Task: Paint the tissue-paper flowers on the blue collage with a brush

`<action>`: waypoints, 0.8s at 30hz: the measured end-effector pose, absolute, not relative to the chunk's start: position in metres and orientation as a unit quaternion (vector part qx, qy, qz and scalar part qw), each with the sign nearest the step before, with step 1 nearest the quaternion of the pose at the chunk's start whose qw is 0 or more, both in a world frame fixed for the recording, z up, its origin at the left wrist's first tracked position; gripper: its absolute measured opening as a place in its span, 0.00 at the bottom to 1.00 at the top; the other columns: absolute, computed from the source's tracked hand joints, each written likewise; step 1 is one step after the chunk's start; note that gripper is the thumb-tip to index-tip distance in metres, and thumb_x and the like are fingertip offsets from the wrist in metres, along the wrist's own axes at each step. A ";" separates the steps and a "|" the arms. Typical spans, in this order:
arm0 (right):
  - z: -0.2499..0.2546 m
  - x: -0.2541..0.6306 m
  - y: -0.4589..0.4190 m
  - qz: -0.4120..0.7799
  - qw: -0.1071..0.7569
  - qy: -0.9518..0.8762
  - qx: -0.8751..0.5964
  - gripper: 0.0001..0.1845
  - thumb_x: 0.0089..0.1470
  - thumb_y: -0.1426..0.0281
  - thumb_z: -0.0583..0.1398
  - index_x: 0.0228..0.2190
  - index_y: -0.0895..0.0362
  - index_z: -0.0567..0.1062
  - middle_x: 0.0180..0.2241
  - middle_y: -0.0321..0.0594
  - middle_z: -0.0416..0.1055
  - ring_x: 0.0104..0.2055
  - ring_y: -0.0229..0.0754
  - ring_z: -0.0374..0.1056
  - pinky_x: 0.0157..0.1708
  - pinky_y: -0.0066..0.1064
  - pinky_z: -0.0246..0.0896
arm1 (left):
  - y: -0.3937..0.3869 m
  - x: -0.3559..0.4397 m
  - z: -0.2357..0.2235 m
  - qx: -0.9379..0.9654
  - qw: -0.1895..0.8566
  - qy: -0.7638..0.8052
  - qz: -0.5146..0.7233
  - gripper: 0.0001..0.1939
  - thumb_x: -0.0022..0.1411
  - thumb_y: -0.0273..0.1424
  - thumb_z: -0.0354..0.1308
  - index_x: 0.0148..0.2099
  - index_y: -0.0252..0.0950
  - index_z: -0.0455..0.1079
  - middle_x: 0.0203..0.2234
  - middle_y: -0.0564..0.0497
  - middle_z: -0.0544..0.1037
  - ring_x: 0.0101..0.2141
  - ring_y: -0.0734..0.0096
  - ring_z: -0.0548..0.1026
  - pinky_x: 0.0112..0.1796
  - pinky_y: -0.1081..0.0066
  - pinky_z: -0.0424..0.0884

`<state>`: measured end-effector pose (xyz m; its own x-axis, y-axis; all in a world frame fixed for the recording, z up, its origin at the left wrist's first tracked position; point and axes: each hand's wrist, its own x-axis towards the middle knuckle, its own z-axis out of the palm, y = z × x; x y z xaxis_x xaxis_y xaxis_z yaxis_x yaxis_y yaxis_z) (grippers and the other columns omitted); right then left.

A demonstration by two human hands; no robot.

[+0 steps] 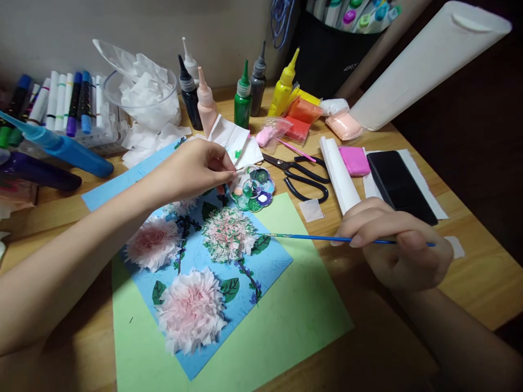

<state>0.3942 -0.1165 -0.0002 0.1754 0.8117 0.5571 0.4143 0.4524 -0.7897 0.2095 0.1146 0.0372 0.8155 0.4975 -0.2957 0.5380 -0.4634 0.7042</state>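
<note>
A thin blue paintbrush (314,237) is held in my right hand (402,245), its tip at the right edge of a pink paper flower (229,234) flecked with green. My left hand (198,169) pinches the left rim of a flower-shaped paint palette (265,199), whose wells hold green, blue, purple and white paint. Below the hand lies a blue sheet (261,272) with pink tissue-paper flowers, painted green leaves and dark stems. The largest flower (192,310) sits near its lower corner. Part of the sheet is hidden behind my left forearm.
A light green sheet (294,326) lies under the blue one. Black-handled scissors (306,174), a phone (402,185) and a rolled white paper (339,174) lie to the right. Behind stand paint bottles (243,98) and a clear bowl (143,98) of tissue; a large white tube (429,60) leans at the right.
</note>
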 end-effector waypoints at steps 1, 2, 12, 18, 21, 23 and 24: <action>0.000 0.394 -0.117 0.169 0.588 -0.617 -0.495 0.19 0.60 0.68 0.46 0.28 0.54 0.75 0.26 0.37 0.72 0.30 0.42 0.65 0.31 0.40 0.57 | 0.114 0.209 0.037 0.856 0.420 0.302 -0.021 0.13 0.53 0.36 0.56 0.33 0.30 0.71 0.25 0.49 0.76 0.26 0.73 0.73 0.30 0.74 0.66; 0.001 0.394 -0.117 0.169 0.584 -0.620 -0.496 0.19 0.60 0.68 0.46 0.28 0.54 0.75 0.26 0.37 0.72 0.30 0.42 0.65 0.31 0.40 0.57 | 0.114 0.210 0.037 0.856 0.420 0.302 -0.018 0.13 0.53 0.36 0.56 0.33 0.30 0.70 0.25 0.49 0.76 0.25 0.74 0.72 0.30 0.74 0.66; 0.002 0.396 -0.118 0.174 0.567 -0.623 -0.510 0.19 0.59 0.68 0.47 0.28 0.54 0.75 0.25 0.37 0.72 0.29 0.43 0.65 0.29 0.40 0.56 | 0.114 0.210 0.038 0.858 0.420 0.296 -0.017 0.13 0.53 0.37 0.56 0.32 0.30 0.70 0.24 0.50 0.76 0.24 0.76 0.71 0.28 0.75 0.66; 0.003 0.395 -0.118 0.174 0.593 -0.605 -0.503 0.20 0.59 0.68 0.46 0.26 0.54 0.75 0.24 0.37 0.72 0.27 0.43 0.64 0.28 0.41 0.55 | 0.114 0.210 0.038 0.854 0.423 0.302 -0.016 0.12 0.52 0.37 0.57 0.31 0.31 0.70 0.24 0.50 0.77 0.25 0.74 0.72 0.29 0.75 0.66; 0.002 0.394 -0.118 0.180 0.576 -0.622 -0.498 0.19 0.59 0.68 0.46 0.28 0.54 0.75 0.25 0.37 0.73 0.28 0.43 0.65 0.29 0.41 0.56 | 0.114 0.210 0.038 0.855 0.424 0.300 -0.020 0.13 0.52 0.37 0.57 0.32 0.31 0.70 0.25 0.49 0.77 0.25 0.74 0.72 0.29 0.75 0.66; 0.002 0.394 -0.117 0.182 0.573 -0.627 -0.496 0.19 0.59 0.68 0.46 0.28 0.55 0.75 0.26 0.37 0.73 0.29 0.42 0.65 0.29 0.40 0.57 | 0.115 0.210 0.038 0.856 0.422 0.297 -0.019 0.12 0.53 0.37 0.57 0.32 0.31 0.71 0.25 0.48 0.77 0.25 0.74 0.72 0.29 0.74 0.66; 0.002 0.394 -0.117 0.185 0.575 -0.623 -0.497 0.19 0.59 0.69 0.46 0.28 0.55 0.75 0.25 0.37 0.72 0.29 0.42 0.65 0.30 0.40 0.57 | 0.115 0.210 0.038 0.858 0.420 0.296 -0.018 0.13 0.53 0.37 0.57 0.32 0.31 0.71 0.25 0.48 0.77 0.25 0.74 0.72 0.29 0.74 0.66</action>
